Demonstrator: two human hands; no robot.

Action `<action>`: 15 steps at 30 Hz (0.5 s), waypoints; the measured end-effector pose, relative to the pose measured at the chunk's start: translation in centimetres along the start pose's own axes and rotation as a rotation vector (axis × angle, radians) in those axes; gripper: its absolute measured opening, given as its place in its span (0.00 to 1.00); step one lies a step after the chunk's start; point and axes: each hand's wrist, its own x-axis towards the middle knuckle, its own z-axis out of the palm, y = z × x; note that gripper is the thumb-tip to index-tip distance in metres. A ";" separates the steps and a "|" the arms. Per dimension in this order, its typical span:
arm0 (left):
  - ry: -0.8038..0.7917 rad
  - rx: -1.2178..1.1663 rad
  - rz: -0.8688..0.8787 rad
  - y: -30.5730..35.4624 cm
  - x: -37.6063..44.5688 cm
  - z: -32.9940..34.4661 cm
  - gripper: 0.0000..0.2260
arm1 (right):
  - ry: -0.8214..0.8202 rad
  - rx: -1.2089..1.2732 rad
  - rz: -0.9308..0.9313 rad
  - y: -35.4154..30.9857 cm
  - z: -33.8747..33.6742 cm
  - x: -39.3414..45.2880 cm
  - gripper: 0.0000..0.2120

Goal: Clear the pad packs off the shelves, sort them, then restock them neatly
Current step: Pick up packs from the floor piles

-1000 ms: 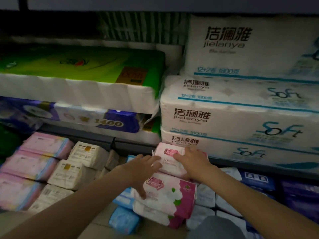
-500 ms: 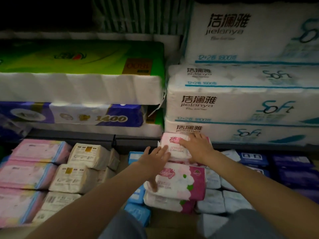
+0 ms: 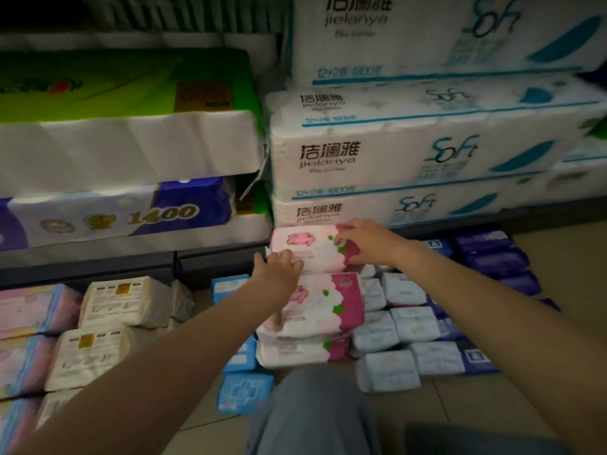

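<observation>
Pink-and-white pad packs lie in a pile on the floor in front of the shelves. The top pink pack (image 3: pixel 308 246) sits against the shelf's front edge. My right hand (image 3: pixel 364 241) grips its magenta right end, thumb under and fingers over. My left hand (image 3: pixel 279 267) holds its near left edge, with fingers bent over it. A second pink pack (image 3: pixel 328 305) lies just below, and a third (image 3: pixel 302 351) under that one. Light blue packs (image 3: pixel 244 392) lie to the left of the pile.
Beige packs (image 3: pixel 121 302) and pink-blue packs (image 3: pixel 29 308) are stacked at the left. White and dark blue packs (image 3: pixel 414 323) lie at the right. Large tissue-roll bundles (image 3: pixel 377 152) fill the shelf (image 3: pixel 131 262) above. My knee (image 3: pixel 312 412) is at the bottom centre.
My left hand moved up from the second pack onto the top pack's left edge. My right hand slid to the pack's right end. The view tilted down.
</observation>
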 end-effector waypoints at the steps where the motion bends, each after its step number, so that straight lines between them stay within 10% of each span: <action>1: -0.007 0.016 -0.010 0.1 0.0 -0.2 0.42 | 0.009 -0.038 0.028 1.1 -0.1 -1.0 0.23; 6: -0.093 0.120 -0.039 2.3 0.2 -5.0 0.35 | -0.009 -0.100 0.226 9.1 0.3 -5.8 0.25; 10: 0.455 0.061 0.077 10.0 3.3 -10.9 0.14 | -0.016 -0.083 0.339 18.4 3.2 -8.6 0.26; 15: 0.434 -0.023 0.233 21.7 11.2 -12.2 0.17 | 0.004 -0.051 0.425 30.8 8.3 -11.1 0.28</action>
